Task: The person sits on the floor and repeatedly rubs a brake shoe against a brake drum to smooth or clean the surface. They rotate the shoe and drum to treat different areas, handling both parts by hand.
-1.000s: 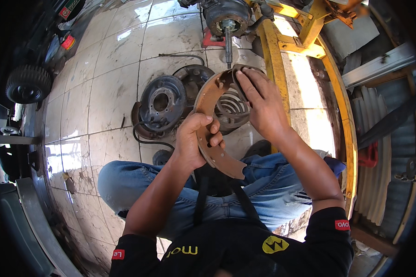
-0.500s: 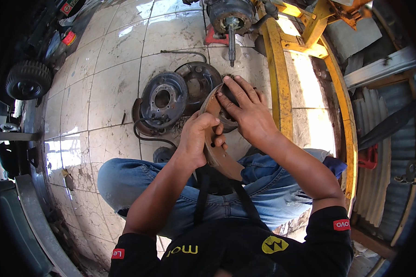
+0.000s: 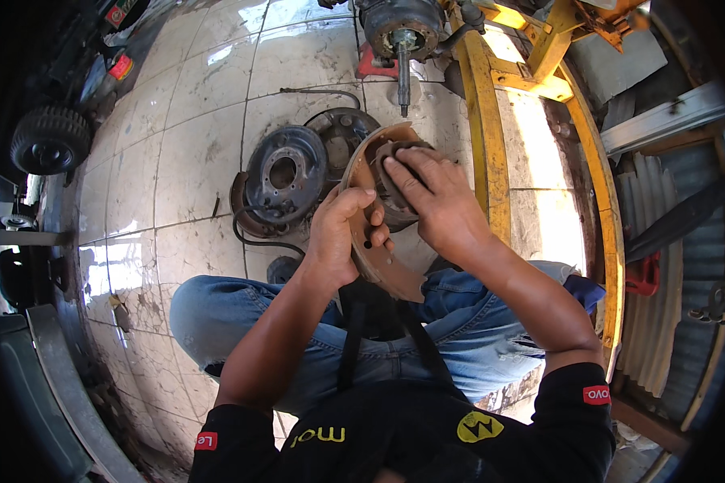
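My left hand (image 3: 340,233) is closed around the middle of a curved brake shoe (image 3: 366,171), its thumb on the inner side and fingertips curling over the edge. The shoe stands upright on its arc above my lap, its brown face showing. My right hand (image 3: 445,201) presses a dark brown, bent piece (image 3: 391,171), which looks like sandpaper, against the shoe's upper inner part. Two dark round brake backing plates (image 3: 258,173) lie on the floor just left of the shoe. A greyish round part below my right hand is mostly hidden.
An axle hub with a protruding shaft (image 3: 403,76) stands ahead. A yellow metal frame (image 3: 485,133) runs along the right. A black hose (image 3: 270,241) curls by the plates, and a small tyre (image 3: 50,140) is at far left. Tiled floor (image 3: 129,193) lies around.
My right hand has drawn slightly back toward me and right, and the dark brown piece under its fingers is now plainly visible. The shoe has tilted, its upper end showing more.
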`<state>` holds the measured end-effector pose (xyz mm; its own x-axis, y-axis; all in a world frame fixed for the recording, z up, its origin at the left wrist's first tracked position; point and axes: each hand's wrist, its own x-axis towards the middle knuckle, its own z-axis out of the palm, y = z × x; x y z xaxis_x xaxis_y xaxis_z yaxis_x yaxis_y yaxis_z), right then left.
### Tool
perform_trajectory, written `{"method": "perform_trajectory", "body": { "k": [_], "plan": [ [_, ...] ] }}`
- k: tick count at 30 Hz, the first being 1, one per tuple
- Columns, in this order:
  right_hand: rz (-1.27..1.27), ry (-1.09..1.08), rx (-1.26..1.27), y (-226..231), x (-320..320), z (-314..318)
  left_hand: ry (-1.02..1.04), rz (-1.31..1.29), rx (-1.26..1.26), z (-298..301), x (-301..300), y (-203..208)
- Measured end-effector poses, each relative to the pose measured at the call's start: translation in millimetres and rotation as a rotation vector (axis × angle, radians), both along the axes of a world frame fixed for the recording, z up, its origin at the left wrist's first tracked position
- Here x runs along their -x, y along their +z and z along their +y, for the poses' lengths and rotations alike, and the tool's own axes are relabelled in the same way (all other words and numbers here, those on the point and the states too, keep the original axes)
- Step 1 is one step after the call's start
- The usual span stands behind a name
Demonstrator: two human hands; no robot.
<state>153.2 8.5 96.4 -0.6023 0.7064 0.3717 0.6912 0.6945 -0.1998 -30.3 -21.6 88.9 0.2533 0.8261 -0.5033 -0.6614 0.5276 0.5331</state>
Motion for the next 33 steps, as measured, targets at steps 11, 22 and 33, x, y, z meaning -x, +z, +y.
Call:
{"method": "perform_trajectory", "body": {
  "k": [11, 22, 33],
  "plan": [
    [0.086, -0.009, 0.229, -7, 12, -6, -0.012, 0.172, -0.114, -8, -9, -9],
    [-0.018, 0.042, 0.222, 2, 10, -13, -0.005, 0.162, -0.036, -7, -10, -8],
    [-0.081, -0.007, 0.135, 3, 5, -3, -0.024, 0.161, -0.025, -5, -9, -7]
  ]
}}
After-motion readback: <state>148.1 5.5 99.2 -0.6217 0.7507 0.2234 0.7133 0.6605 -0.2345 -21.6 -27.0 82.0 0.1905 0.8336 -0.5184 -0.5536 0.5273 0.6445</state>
